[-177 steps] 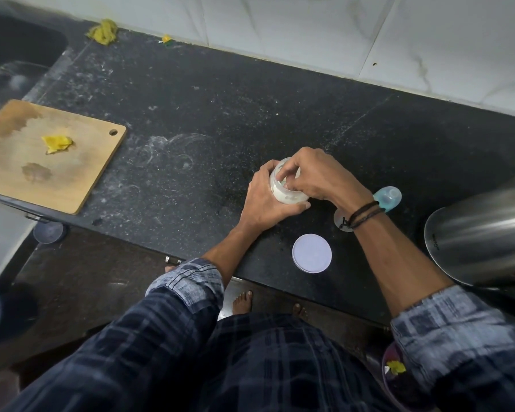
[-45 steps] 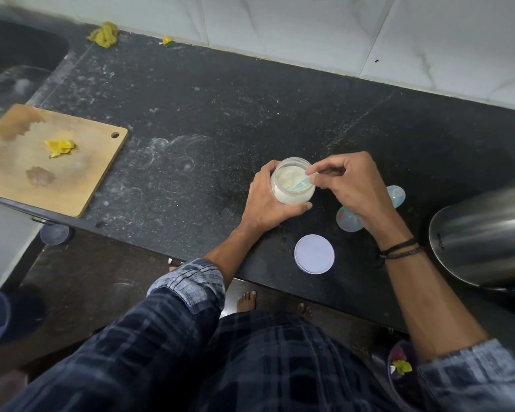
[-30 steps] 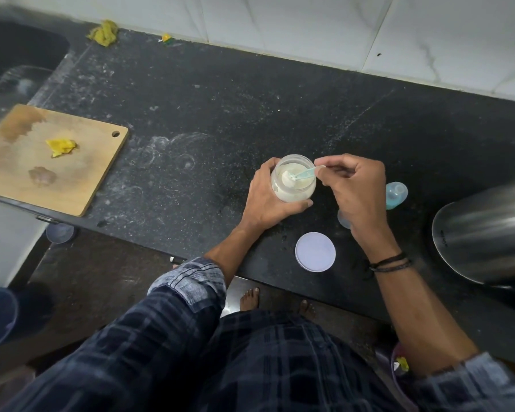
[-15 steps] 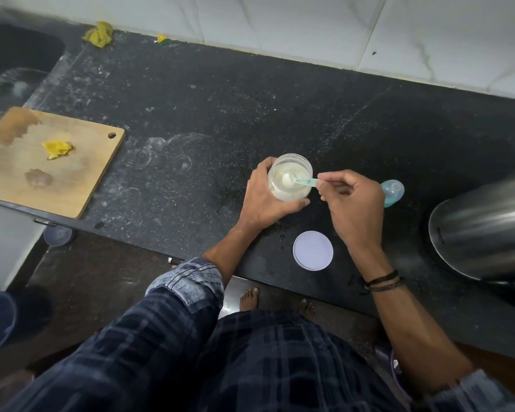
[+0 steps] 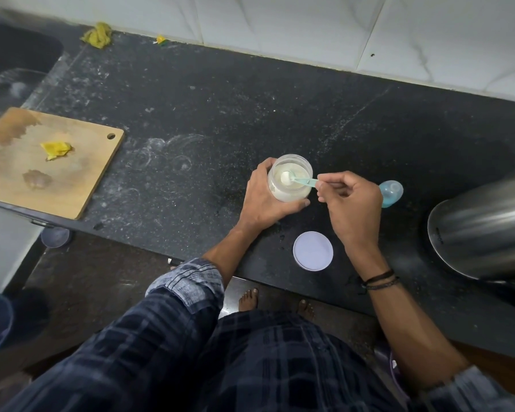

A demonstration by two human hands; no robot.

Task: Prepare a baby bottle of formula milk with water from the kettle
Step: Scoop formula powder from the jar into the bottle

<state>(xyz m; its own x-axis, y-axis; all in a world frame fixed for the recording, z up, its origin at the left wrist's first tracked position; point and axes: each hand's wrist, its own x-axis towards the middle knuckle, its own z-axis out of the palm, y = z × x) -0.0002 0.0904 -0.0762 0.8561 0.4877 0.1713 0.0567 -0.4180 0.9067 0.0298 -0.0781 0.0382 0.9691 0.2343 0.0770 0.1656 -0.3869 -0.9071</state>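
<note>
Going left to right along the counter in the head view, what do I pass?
In order: wooden cutting board → powder jar gripped by the left hand → right hand pinching the scoop → pale blue cap → steel kettle. The white lid is left out: its place overlaps.

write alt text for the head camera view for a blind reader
A person's left hand grips an open jar of white powder on a black counter while the right hand pinches a pale green scoop dipped into it. A white lid lies nearby, a steel kettle at right.
</note>
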